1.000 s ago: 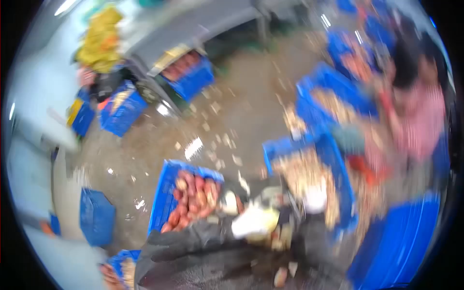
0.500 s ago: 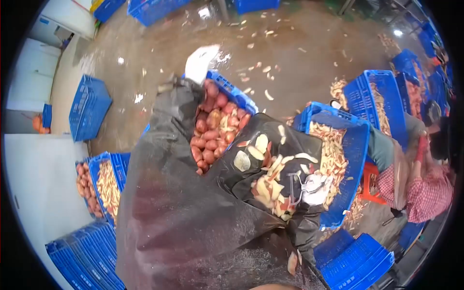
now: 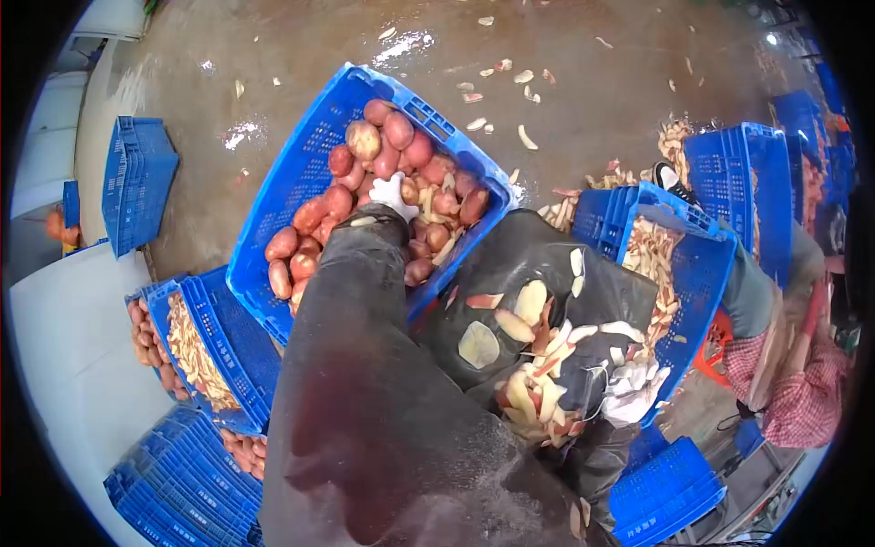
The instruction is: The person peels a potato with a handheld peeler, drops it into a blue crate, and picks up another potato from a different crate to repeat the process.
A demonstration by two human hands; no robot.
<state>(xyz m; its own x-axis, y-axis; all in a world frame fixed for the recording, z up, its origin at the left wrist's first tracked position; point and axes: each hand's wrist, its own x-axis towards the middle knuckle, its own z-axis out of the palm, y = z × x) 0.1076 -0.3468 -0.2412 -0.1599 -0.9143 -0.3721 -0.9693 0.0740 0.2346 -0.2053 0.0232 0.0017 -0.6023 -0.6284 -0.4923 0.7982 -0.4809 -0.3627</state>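
My left hand [image 3: 394, 195], in a white glove, reaches into a blue crate [image 3: 296, 164] and touches the red-skinned potatoes [image 3: 363, 140], its visible fingers apart. My right hand [image 3: 631, 392], also gloved in white, is at the right edge of my dark apron, closed on a peeler [image 3: 597, 376] that shows only as a thin pale outline. Peelings [image 3: 529, 401] and pale slices are heaped on the apron [image 3: 456, 319] between the hands. Just beyond my right hand stands a blue crate [image 3: 700, 273] with peelings in it.
On the left are another blue crate [image 3: 141, 182], a crate of peelings [image 3: 219, 337] and stacked crates [image 3: 187, 479]. A person in a checked sleeve [image 3: 807, 392] sits at the right near more crates [image 3: 770, 191]. Peelings are scattered on the wet floor [image 3: 565, 118].
My left hand has moved from above the potato crate's far edge down among the potatoes. More of that crate shows. My right hand appears lower and farther right; the view has shifted too.
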